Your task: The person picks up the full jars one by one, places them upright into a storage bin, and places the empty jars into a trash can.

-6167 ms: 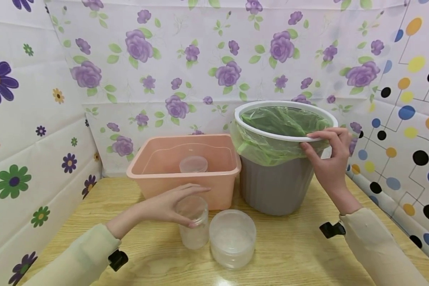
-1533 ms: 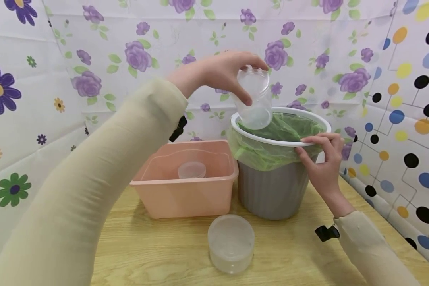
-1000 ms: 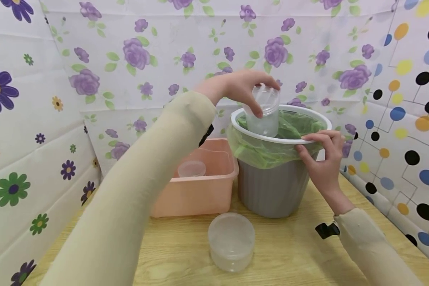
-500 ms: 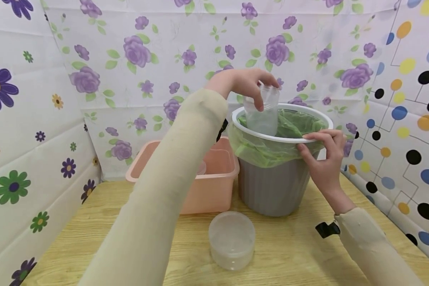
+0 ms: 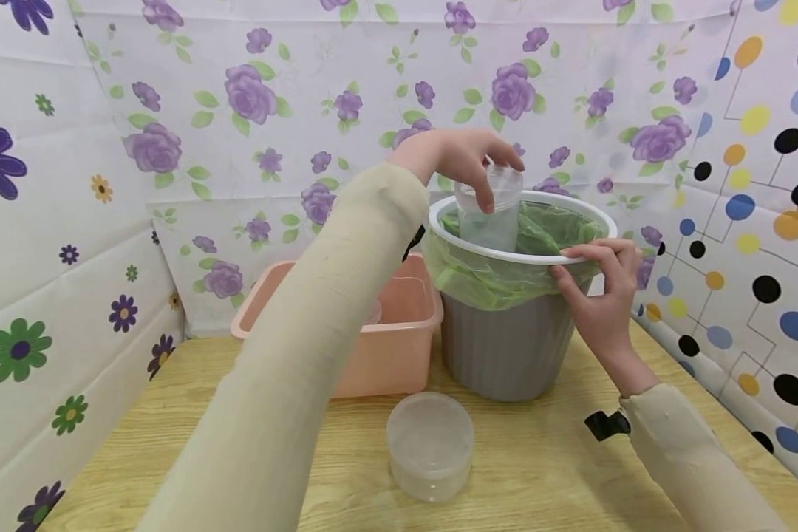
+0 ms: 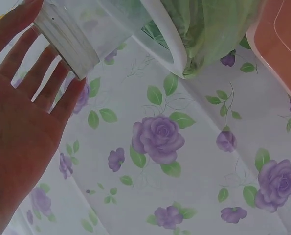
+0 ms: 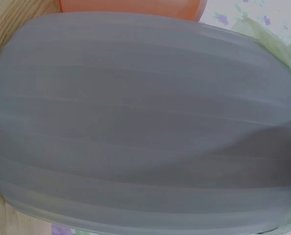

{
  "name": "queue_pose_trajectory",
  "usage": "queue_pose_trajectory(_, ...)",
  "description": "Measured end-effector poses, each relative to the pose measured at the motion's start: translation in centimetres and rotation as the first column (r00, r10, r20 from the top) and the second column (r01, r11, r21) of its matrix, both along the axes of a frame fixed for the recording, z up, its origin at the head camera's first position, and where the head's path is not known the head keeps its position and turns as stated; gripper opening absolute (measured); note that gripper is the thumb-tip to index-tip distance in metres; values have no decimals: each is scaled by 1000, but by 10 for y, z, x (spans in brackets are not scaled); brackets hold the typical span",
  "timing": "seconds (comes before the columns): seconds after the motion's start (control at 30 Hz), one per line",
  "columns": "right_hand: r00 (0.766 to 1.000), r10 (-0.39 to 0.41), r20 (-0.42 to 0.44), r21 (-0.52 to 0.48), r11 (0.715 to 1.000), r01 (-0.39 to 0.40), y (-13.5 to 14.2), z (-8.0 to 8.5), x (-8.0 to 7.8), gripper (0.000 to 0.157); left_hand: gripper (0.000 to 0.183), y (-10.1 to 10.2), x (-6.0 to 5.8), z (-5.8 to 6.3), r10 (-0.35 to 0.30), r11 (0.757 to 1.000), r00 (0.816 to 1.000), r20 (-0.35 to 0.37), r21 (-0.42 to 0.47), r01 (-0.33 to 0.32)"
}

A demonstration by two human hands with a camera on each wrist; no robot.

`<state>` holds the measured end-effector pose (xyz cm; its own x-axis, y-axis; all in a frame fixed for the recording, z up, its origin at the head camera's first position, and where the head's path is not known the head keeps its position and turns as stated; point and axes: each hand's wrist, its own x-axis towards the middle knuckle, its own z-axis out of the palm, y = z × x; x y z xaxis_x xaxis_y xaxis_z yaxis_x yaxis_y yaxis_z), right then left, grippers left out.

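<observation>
My left hand [image 5: 467, 159] grips a clear plastic jar [image 5: 488, 225] by its upper end. The jar's lower part is inside the mouth of a grey trash can [image 5: 505, 347], near the left of the white rim [image 5: 525, 258]. In the left wrist view, the fingers and thumb of my left hand [image 6: 23, 112] close round the jar's end [image 6: 69, 41]. My right hand [image 5: 605, 295] pinches the rim at the near right, thumb outside over the green bag [image 5: 485, 284] lining the can. The right wrist view is mostly the can's grey side [image 7: 135, 117].
A pink plastic tub [image 5: 389, 362] stands left of the can, partly behind my left sleeve. Inside it a clear round container [image 5: 374, 313] shows slightly. On the wooden table [image 5: 519, 473] in front sits a wide clear round container [image 5: 430, 447]. Patterned sheets hang behind and at both sides.
My left hand has lifted the jar from the table and carried it up and right, then down into the can's mouth. It has barely moved this last half second. My right hand stays put.
</observation>
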<state>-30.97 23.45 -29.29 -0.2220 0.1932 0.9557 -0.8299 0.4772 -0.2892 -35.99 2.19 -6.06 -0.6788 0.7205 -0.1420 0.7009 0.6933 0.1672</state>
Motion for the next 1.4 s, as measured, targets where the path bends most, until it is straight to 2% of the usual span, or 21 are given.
queue_pose_trajectory(0.17,1000,-5,-1,7,1000,5,-1,1,1,43,78,0,1,0,7,1000,1000,1,18,-7)
queue_pose_trajectory(0.43,1000,5,-2,12,1000,-5,-7,6,11,46,89,-6,2,1,-2,996,1000,-31,90,5)
queue_pose_trajectory(0.6,1000,-3,11,12,1000,3,-1,3,5,40,89,-10,1,1,-10,996,1000,-28,83,12)
queue_pose_trajectory(0.83,1000,13,29,9,1000,-13,-13,12,21,33,86,-14,2,-1,-44,996,998,-41,80,47)
queue_pose_trajectory(1.0,999,7,33,8,1000,-7,-12,10,18,31,85,-15,3,-4,-58,995,997,-48,84,62)
queue_pose_trajectory(1.2,1000,10,26,-3,1000,-10,-16,14,24,31,84,-18,8,-11,-121,988,988,-97,87,130)
queue_pose_trajectory(1.4,1000,10,23,-4,1000,-10,-18,16,26,32,83,-24,16,-23,-209,968,961,-180,102,230)
